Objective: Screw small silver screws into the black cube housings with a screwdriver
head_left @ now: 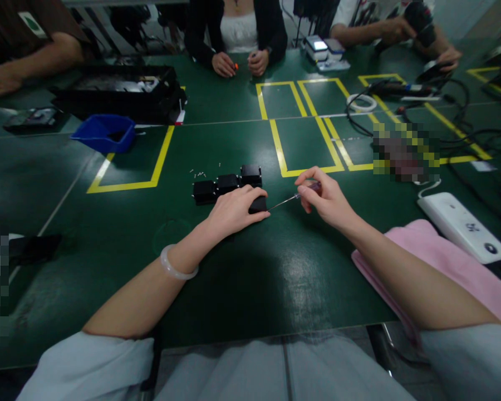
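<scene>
My left hand (236,209) lies over a small black box (258,205) on the green table (234,278), its fingers curled round the box and holding it down. My right hand (323,196) pinches a thin screwdriver (294,196) with a dark reddish handle, and the metal tip points at the right side of that box. Three more small black boxes (227,182) sit in a row just beyond my left hand. Several tiny pale screws (200,174) lie scattered behind them. A pale bangle sits on my left wrist.
A blue tray (104,132) and a long black case (121,92) stand at the back left. Yellow tape outlines (300,139) mark the table. A white power strip (463,225), pink cloth (421,256) and cables lie right. Other people's hands rest along the far edge.
</scene>
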The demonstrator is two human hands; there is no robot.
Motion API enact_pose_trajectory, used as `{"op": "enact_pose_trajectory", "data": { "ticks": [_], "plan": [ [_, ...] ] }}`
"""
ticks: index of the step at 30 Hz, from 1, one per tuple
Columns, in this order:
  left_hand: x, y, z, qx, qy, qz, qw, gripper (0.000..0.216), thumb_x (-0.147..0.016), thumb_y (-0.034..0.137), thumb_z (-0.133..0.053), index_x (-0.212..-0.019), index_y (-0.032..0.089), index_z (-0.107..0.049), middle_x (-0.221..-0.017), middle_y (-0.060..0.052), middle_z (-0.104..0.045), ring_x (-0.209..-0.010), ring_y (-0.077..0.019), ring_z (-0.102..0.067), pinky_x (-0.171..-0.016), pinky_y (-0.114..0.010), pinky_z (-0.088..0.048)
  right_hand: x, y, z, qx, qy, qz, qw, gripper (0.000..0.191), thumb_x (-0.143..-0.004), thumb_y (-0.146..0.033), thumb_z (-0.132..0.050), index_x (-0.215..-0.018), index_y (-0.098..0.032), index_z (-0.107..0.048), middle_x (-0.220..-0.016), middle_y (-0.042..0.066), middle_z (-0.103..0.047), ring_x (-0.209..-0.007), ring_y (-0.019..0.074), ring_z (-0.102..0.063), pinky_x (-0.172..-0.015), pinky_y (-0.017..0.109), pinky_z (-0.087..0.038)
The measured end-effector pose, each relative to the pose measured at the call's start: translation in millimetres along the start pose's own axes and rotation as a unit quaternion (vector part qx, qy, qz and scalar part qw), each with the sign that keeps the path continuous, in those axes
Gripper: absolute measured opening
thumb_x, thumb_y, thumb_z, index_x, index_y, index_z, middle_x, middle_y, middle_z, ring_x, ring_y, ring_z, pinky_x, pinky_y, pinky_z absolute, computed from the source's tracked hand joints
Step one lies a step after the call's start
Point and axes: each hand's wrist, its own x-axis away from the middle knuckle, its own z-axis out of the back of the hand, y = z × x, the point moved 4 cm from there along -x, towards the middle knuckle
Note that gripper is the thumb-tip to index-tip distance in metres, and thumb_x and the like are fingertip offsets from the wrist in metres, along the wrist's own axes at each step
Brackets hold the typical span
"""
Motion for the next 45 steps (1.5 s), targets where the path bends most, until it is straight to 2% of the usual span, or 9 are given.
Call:
{"op": "enact_pose_trajectory", "data": {
  "ticks": [6, 12, 18, 25, 32, 38, 45],
  "plan": [
    [-0.1, 0.3, 0.0, -0.002, -0.001, 0.002, 1.000, 0.047, -0.093, 0.055, -0.057, -0.131, 0.028, -0.055, -0.123, -0.005, -0.064, -0.103, -0.0252, -0.065, -0.073, -0.032, -0.048, 0.7, -0.5, 0.9, 0.026, -0.003, -0.014, 1.000, 0.020, -0.095, -0.040, -0.060, -0.090, -0.022, -0.052, -0.048, -0.010, -0.046, -0.039, 0.0081, -0.043, -0.042, 0.023, -0.030],
    [0.2, 0.5, 0.2, -0.002, 0.004, -0.004, 1.000, 0.047, -0.093, 0.055, -0.057, -0.131, 0.028, -0.055, -0.122, -0.004, -0.064, -0.102, -0.0248, -0.065, -0.071, -0.031, -0.048, 0.8, -1.9, -0.6, -0.001, -0.004, 0.008, 1.000, 0.017, -0.093, -0.032, -0.062, -0.099, -0.022, -0.050, -0.055, -0.010, -0.049, -0.042, 0.0083, -0.046, -0.044, 0.023, -0.035],
    [-0.2, 0.0, -0.5, -0.003, 0.008, -0.002, 1.000, 0.046, -0.093, 0.054, -0.058, -0.130, 0.028, -0.055, -0.122, -0.004, -0.064, -0.103, -0.0245, -0.065, -0.071, -0.030, -0.047, 0.3, 1.5, -1.3, -0.014, -0.008, 0.005, 1.000, 0.020, -0.095, -0.039, -0.061, -0.093, -0.022, -0.051, -0.051, -0.010, -0.045, -0.041, 0.0076, -0.044, -0.042, 0.022, -0.032],
    [-0.3, 0.1, -0.9, 0.000, 0.006, 0.000, 1.000, 0.046, -0.093, 0.054, -0.058, -0.131, 0.028, -0.055, -0.122, -0.004, -0.064, -0.103, -0.0244, -0.065, -0.071, -0.030, -0.047, 1.2, 1.8, -0.7, -0.019, -0.001, 0.014, 1.000, 0.019, -0.095, -0.036, -0.061, -0.100, -0.022, -0.049, -0.055, -0.010, -0.047, -0.042, 0.0080, -0.045, -0.043, 0.023, -0.033],
    [0.0, -0.2, -1.0, -0.001, 0.003, 0.002, 1.000, 0.047, -0.093, 0.054, -0.058, -0.131, 0.028, -0.055, -0.122, -0.004, -0.064, -0.103, -0.0246, -0.065, -0.070, -0.030, -0.047, 0.2, 3.9, 0.7, 0.003, -0.006, -0.010, 1.000, 0.017, -0.097, -0.037, -0.058, -0.094, -0.021, -0.052, -0.048, -0.011, -0.043, -0.039, 0.0082, -0.043, -0.042, 0.023, -0.031],
    [0.3, -0.6, -0.9, -0.003, 0.005, 0.002, 1.000, 0.047, -0.093, 0.055, -0.058, -0.131, 0.028, -0.055, -0.122, -0.004, -0.064, -0.102, -0.0246, -0.065, -0.070, -0.030, -0.047, 0.7, 1.0, 0.7, -0.010, -0.002, 0.012, 1.000, 0.016, -0.095, -0.033, -0.060, -0.100, -0.023, -0.049, -0.052, -0.011, -0.047, -0.041, 0.0084, -0.045, -0.043, 0.023, -0.033],
    [-0.4, 0.5, -0.1, -0.003, 0.003, 0.004, 1.000, 0.047, -0.092, 0.054, -0.058, -0.131, 0.028, -0.055, -0.122, -0.004, -0.064, -0.104, -0.0252, -0.065, -0.072, -0.032, -0.048, 1.4, 0.8, -0.6, -0.027, 0.000, 0.004, 1.000, 0.022, -0.096, -0.042, -0.059, -0.094, -0.022, -0.053, -0.051, -0.010, -0.048, -0.043, 0.0088, -0.046, -0.044, 0.024, -0.035]
  ]
}}
